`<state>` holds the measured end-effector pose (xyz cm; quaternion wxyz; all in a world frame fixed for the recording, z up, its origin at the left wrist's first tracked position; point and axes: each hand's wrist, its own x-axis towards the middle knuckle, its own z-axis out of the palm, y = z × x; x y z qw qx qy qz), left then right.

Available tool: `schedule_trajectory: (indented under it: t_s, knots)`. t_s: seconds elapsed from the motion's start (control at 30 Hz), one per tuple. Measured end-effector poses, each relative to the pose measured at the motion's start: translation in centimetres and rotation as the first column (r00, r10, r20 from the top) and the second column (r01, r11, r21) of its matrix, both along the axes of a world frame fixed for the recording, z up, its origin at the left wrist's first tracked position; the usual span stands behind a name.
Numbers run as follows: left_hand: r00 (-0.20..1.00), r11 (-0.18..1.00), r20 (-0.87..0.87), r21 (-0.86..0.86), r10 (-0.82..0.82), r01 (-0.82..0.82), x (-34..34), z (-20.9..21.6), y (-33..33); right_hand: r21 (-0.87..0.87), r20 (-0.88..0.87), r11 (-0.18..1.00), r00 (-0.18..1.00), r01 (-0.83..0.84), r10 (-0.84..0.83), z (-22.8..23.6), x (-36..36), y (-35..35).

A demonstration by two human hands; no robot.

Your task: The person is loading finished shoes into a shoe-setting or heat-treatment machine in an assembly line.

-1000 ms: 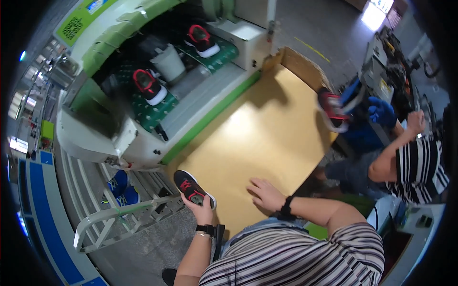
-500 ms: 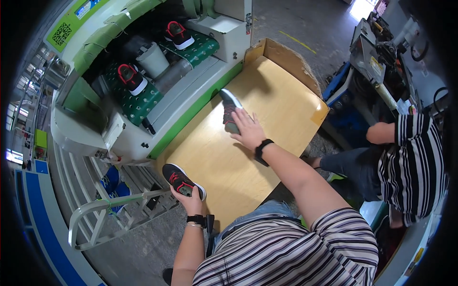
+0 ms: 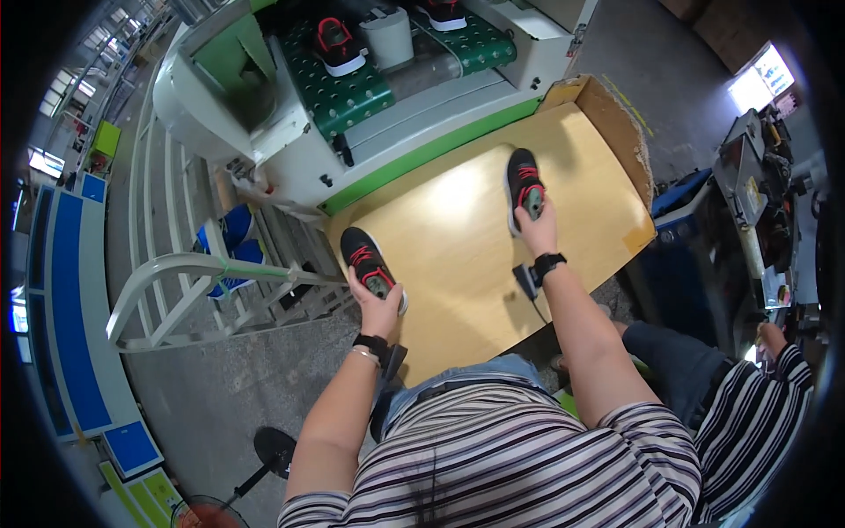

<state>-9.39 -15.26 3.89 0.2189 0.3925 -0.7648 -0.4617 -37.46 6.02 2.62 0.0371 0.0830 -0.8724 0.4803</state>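
Two black sneakers with red laces and white soles are on a light wooden tabletop. My left hand (image 3: 377,306) grips the left sneaker (image 3: 359,253) at its heel opening, near the table's left edge. At the far side of the table, my right hand (image 3: 540,231) holds the right sneaker (image 3: 525,176) by the heel, fingers at the opening. Both toes point away from me and both shoes sit sole down or nearly so. I cannot tell whether the soles touch the wood (image 3: 449,326).
Beyond the table stands a machine with green perforated belts (image 3: 352,106) carrying two more sneakers, a white cup-shaped container (image 3: 387,40) between them. A metal rack (image 3: 167,264) with blue shoes (image 3: 236,238) is at left. A cardboard edge (image 3: 620,132) borders the right; a co-worker (image 3: 748,431) is close by.
My right hand has gone from lying spread on the tilted sneaker to gripping its heel, and that shoe is now upright. My left hand keeps its sneaker. The view has shifted.
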Motion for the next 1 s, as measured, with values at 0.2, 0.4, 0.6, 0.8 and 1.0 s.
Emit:
schedule_trajectory:
  t_s: [0.2,0.4,0.6,0.8,1.0]
  knots:
    - [0.992,0.995,0.088,-0.027,-0.095,0.098,-0.5,0.1,-1.2,0.015,0.078,0.897,0.895,-0.441,0.439,2.5,15.1,-8.8]
    - [0.97,0.974,0.092,0.028,-0.225,0.224,0.2,0.7,-2.6,-0.214,0.192,0.77,0.748,-0.6,0.636,5.5,16.2,-8.8]
    - [0.828,0.722,0.095,-0.442,-0.553,0.533,-3.7,5.7,-3.2,0.643,0.208,0.552,0.814,-0.531,0.542,-0.2,21.7,1.5]
    - [0.551,0.304,0.409,-0.527,-0.728,0.793,-6.8,5.5,-3.5,0.668,0.231,0.701,0.965,-0.25,0.124,-2.1,31.6,0.8]
    - [0.531,0.164,0.44,-0.638,-0.724,0.753,-6.0,6.3,-2.6,0.471,0.415,0.882,0.885,-0.012,-0.21,-0.3,39.2,3.2]
